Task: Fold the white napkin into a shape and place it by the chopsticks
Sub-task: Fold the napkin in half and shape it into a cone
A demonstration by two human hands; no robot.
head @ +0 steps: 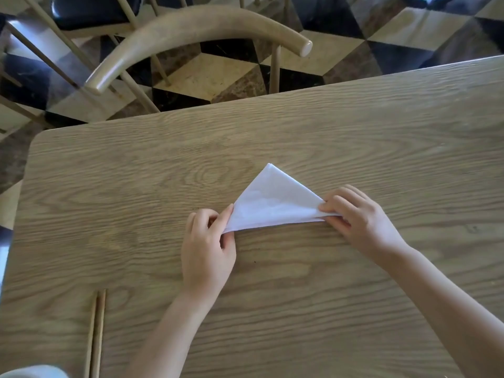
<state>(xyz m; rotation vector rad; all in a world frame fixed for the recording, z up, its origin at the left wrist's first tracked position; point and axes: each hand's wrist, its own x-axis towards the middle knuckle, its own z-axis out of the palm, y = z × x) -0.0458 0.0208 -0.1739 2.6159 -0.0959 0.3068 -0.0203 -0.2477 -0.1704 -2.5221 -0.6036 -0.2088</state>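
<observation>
The white napkin (pixel 272 203) lies on the wooden table (pixel 354 137) folded into a triangle, its apex pointing away from me. My left hand (pixel 207 249) pinches the triangle's left corner between thumb and forefinger. My right hand (pixel 357 216) pinches the right corner. A pair of wooden chopsticks (pixel 96 334) lies side by side near the table's front left, well apart from the napkin and both hands.
A wooden chair (pixel 191 31) with a curved backrest stands beyond the table's far edge on a black and beige tiled floor. The rim of a white dish (pixel 32 372) shows at the bottom left corner. The table's left edge is rounded.
</observation>
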